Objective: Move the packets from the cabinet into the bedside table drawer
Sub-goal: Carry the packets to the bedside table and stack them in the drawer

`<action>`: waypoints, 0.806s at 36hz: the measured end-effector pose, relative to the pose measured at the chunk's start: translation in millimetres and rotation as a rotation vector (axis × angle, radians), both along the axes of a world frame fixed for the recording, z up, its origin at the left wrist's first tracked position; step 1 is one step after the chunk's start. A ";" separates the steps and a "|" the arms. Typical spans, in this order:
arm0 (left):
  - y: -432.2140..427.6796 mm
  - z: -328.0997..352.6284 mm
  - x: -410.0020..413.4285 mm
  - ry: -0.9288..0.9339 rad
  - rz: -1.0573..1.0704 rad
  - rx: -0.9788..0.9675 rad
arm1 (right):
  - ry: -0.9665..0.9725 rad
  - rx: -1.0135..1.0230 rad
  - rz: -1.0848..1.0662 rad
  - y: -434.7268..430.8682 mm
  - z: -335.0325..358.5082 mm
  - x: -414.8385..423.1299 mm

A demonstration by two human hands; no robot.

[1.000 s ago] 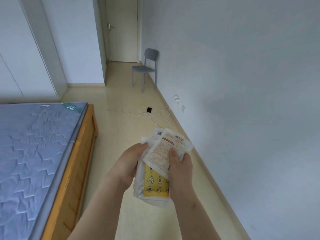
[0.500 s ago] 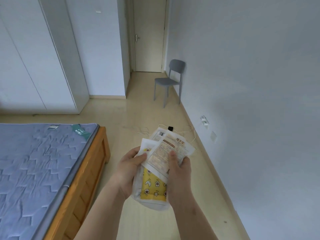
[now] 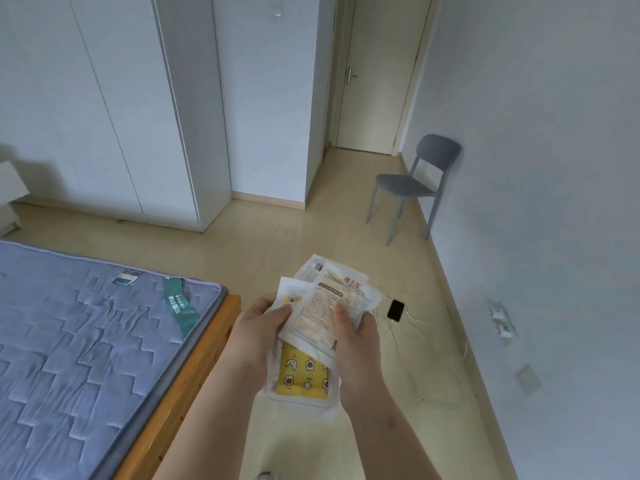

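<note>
A stack of flat packets (image 3: 313, 323) sits in both hands at chest height over the floor. The top packet is white with orange print; a yellow one with cartoon faces (image 3: 303, 374) shows beneath it. My left hand (image 3: 258, 332) grips the stack's left edge with the thumb on top. From the other side my right hand (image 3: 353, 344) holds it, thumb pressed on the top packet. A white bedside table (image 3: 8, 194) shows partly at the far left edge. The white cabinet (image 3: 114, 98) stands closed along the back wall.
A bed with a blue-grey mattress (image 3: 76, 341) and wooden frame (image 3: 194, 372) fills the left. A grey chair (image 3: 412, 183) stands by the right wall. A black device (image 3: 396, 310) with cables lies on the floor near wall sockets (image 3: 500, 317). A closed door (image 3: 375, 71) is far back.
The view has swung left and up: the bed, cabinet and bedside table have come further into sight. Both hands keep the same hold on the packets.
</note>
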State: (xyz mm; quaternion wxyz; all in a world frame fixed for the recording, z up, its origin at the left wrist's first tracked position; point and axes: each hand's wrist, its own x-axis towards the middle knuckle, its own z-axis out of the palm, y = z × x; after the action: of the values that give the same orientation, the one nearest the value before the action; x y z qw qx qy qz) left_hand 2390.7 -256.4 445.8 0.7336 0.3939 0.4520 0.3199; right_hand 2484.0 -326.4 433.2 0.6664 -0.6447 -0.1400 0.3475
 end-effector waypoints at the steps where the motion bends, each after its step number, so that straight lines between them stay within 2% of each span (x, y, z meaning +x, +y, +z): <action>1: 24.0 -0.9 10.2 -0.008 -0.001 0.003 | -0.020 -0.010 0.005 22.5 -0.4 10.9; 10: 221.4 18.3 105.8 0.029 0.006 0.095 | 0.014 -0.008 -0.040 214.4 25.5 105.7; 14: 287.1 12.0 141.9 0.034 -0.004 0.060 | 0.053 -0.020 -0.030 283.6 15.0 143.5; 22: 450.0 -7.0 220.7 0.012 0.049 0.073 | 0.021 -0.018 0.147 457.3 -7.8 232.0; 29: 596.9 0.6 276.2 0.091 0.212 0.057 | -0.034 -0.020 0.315 618.7 7.1 297.8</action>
State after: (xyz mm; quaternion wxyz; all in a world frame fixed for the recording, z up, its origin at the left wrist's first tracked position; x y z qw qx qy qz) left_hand 2666.9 340.5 446.4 0.6629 0.3790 0.5145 0.3902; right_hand 2781.7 292.3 440.3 0.5947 -0.6272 -0.2469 0.4381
